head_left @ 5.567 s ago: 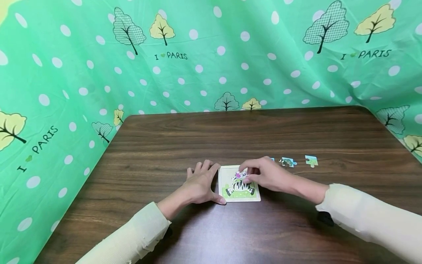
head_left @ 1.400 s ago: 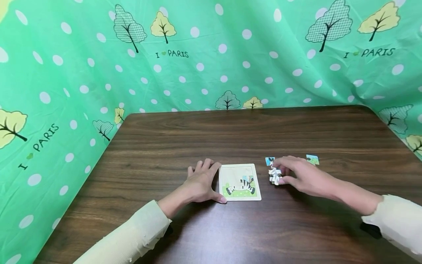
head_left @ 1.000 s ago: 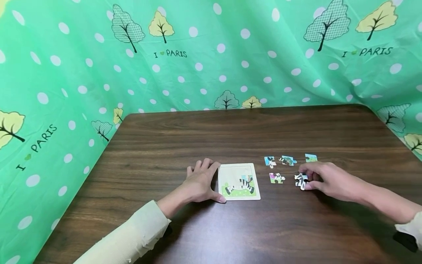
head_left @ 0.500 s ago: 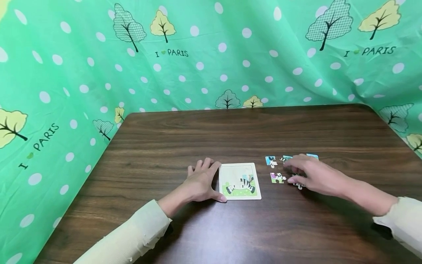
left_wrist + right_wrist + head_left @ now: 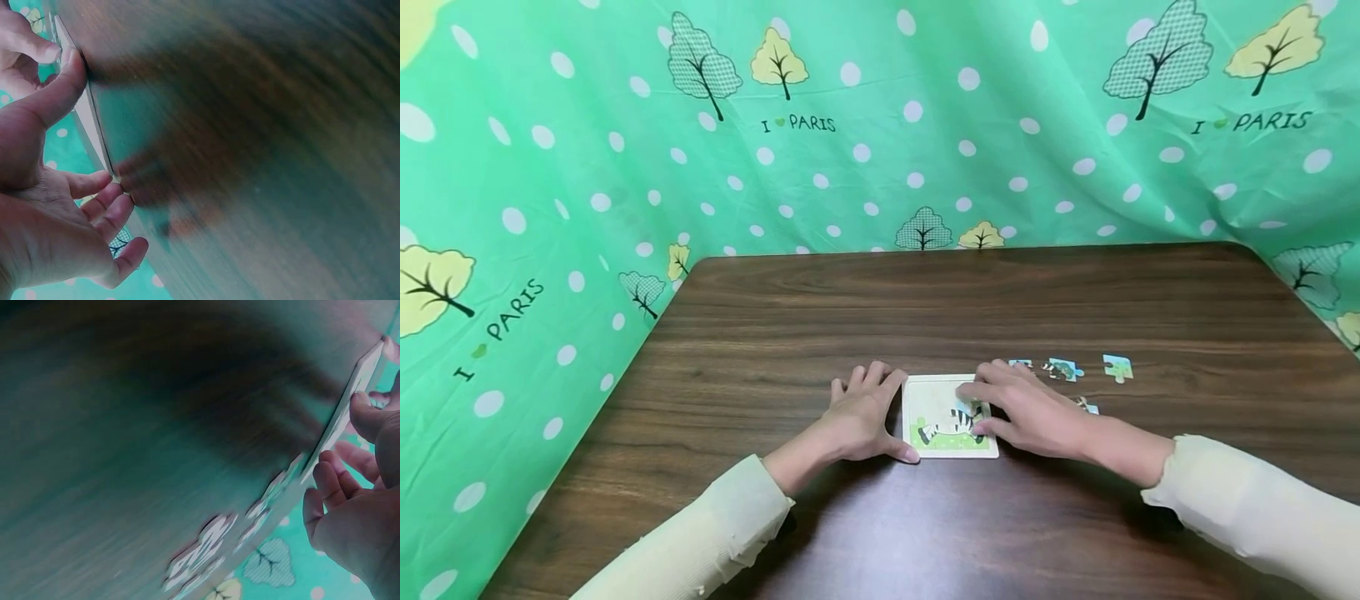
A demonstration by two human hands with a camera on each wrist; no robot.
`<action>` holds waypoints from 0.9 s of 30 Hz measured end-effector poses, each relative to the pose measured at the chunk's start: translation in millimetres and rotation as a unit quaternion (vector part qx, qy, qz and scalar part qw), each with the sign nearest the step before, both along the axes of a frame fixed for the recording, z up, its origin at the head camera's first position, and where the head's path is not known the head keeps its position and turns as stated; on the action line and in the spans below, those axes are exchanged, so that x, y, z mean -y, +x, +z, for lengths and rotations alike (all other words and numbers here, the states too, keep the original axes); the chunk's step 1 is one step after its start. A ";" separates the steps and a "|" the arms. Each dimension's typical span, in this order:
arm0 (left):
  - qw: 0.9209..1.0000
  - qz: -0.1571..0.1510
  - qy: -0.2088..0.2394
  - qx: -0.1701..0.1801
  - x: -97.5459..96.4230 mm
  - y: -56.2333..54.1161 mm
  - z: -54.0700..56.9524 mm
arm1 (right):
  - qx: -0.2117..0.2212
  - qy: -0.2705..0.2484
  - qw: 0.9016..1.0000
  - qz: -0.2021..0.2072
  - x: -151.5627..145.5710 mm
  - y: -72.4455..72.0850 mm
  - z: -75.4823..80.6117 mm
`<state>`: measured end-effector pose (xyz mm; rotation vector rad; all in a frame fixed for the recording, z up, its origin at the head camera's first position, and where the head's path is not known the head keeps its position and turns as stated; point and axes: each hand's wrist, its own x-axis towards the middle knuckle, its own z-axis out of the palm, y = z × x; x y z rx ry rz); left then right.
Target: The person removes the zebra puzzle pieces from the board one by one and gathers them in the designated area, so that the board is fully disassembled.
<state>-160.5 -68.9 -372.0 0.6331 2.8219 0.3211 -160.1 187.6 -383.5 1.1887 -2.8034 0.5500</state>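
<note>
My left hand [image 5: 861, 421] spans the left side of a square zebra puzzle board [image 5: 913, 400]; thumb and forefinger touch its near and far corners. Over the board's right side is my right hand [image 5: 1030, 408], its thumb and forefinger at a zebra-striped puzzle piece [image 5: 961, 419] lying in the frame. Whether they pinch that piece is hidden. Green pieces [image 5: 951, 442] fill the bottom row, and the pale upper part is bare. From the side, the right wrist view shows the board [image 5: 344, 415] flat on the table, with the right thumb against it.
Right of the board lie loose puzzle pieces: a badger-like animal piece [image 5: 1063, 370], a blue-green one [image 5: 1117, 367], a partly covered one [image 5: 1019, 363] and a striped one [image 5: 1086, 407]. The brown wooden table [image 5: 820, 308] meets a green printed curtain [image 5: 820, 208] behind.
The zebra head and striped pieces have left the board and lie on the table at right. After letting go of the striped piece, my right hand has returned left. The left hand stays.
</note>
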 end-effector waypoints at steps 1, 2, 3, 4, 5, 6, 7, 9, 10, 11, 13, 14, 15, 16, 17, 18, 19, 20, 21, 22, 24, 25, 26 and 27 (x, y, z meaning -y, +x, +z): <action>1.000 0.000 0.000 0.001 -0.4 0.0 0.2 | -0.001 0.003 1.000 0.001 2.0 -0.2 -0.2; 1.000 -0.001 0.000 0.001 -0.6 0.1 0.3 | -0.002 0.006 1.000 0.002 3.6 -0.2 -0.1; 1.000 -0.001 0.001 0.002 -0.6 0.1 0.3 | -0.002 0.007 1.000 0.001 4.6 -0.4 -0.2; 1.000 -0.001 0.001 0.002 -0.7 0.1 0.5 | -0.001 0.007 1.000 0.000 5.4 -0.6 -0.3; 1.000 -0.001 0.001 0.002 -0.6 0.0 0.6 | 0.000 0.003 1.000 -0.001 5.9 -0.9 -0.4; 1.000 -0.001 0.001 0.002 -0.5 0.0 0.8 | 0.002 -0.002 1.000 -0.002 6.2 -1.2 -0.7; 1.000 0.000 0.001 0.001 -0.6 0.1 1.1 | 0.004 -0.008 1.000 -0.002 6.6 -1.7 -1.1; 1.000 0.000 0.001 0.000 -0.4 0.2 1.2 | 0.009 -0.020 1.000 -0.003 7.2 -2.6 -2.1; 1.000 0.001 0.001 0.000 -0.4 0.2 1.3 | 0.013 -0.028 1.000 -0.004 7.6 -3.0 -2.8; 1.000 0.000 0.001 -0.001 -0.3 0.1 1.1 | 0.019 -0.034 0.999 -0.005 7.8 -3.6 -3.5; 1.000 -0.001 0.001 -0.002 -0.4 0.1 0.7 | 0.030 -0.046 0.998 -0.009 8.5 -4.5 -4.9; 1.000 -0.001 0.002 -0.001 -0.3 0.0 0.2 | 0.035 -0.049 0.998 -0.010 8.7 -4.8 -5.5; 1.000 -0.001 0.001 -0.002 -0.3 0.0 0.1 | 0.039 -0.053 0.998 -0.012 9.1 -5.0 -5.8; 1.000 -0.002 0.001 -0.002 -0.3 -0.1 -0.1 | 0.042 -0.055 0.998 -0.013 9.4 -5.1 -6.0; 1.000 -0.002 0.000 -0.002 -0.4 0.0 0.0 | 0.042 -0.054 0.998 -0.014 9.6 -5.1 -6.1; 1.000 -0.001 0.000 -0.003 -0.5 0.0 0.1 | 0.042 -0.054 0.998 -0.014 9.8 -5.2 -6.4; 1.000 -0.001 -0.001 -0.003 -0.5 0.0 0.1 | 0.040 -0.052 0.998 -0.012 10.0 -5.2 -6.5; 1.000 0.000 -0.002 -0.003 -0.6 0.0 0.3 | 0.039 -0.049 0.998 -0.011 10.4 -5.2 -6.4; 1.000 0.000 -0.003 -0.004 -0.6 -0.1 0.3 | 0.039 -0.048 0.998 -0.011 10.6 -5.1 -6.1; 1.000 0.001 -0.003 -0.004 -0.6 -0.1 0.4 | 0.039 -0.046 0.998 -0.010 10.8 -5.3 -6.2; 1.000 0.001 -0.005 -0.005 -0.6 0.0 0.5 | 0.040 -0.042 0.998 -0.011 10.7 -5.5 -5.9; 1.000 0.000 -0.005 -0.005 -0.6 0.0 0.6 | 0.042 -0.039 0.998 -0.012 10.8 -5.5 -5.4; 1.000 0.000 -0.005 -0.005 -0.6 0.2 0.9 | 0.043 -0.036 0.998 -0.013 10.7 -5.7 -4.8; 1.000 0.000 -0.004 -0.005 -0.5 0.1 0.6 | 0.045 -0.032 0.998 -0.013 10.4 -5.9 -4.3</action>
